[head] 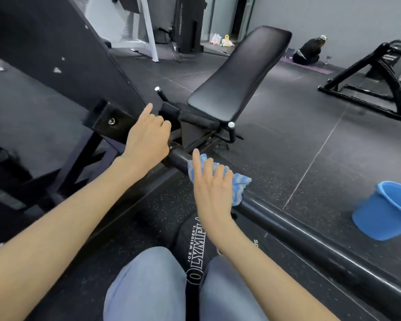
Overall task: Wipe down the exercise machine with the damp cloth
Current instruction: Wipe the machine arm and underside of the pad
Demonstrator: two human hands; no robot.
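Hands (214, 181) press cloth (237, 184) on bar (310, 242), bucket (384, 212) well apart.

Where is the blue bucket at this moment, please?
In the head view, the blue bucket stands on the dark floor at the far right, beyond the black bar that the right hand wipes.

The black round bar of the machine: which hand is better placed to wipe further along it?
The right hand. It already grips the blue striped damp cloth wrapped on the black round bar. The left hand holds no cloth and only grips the machine.
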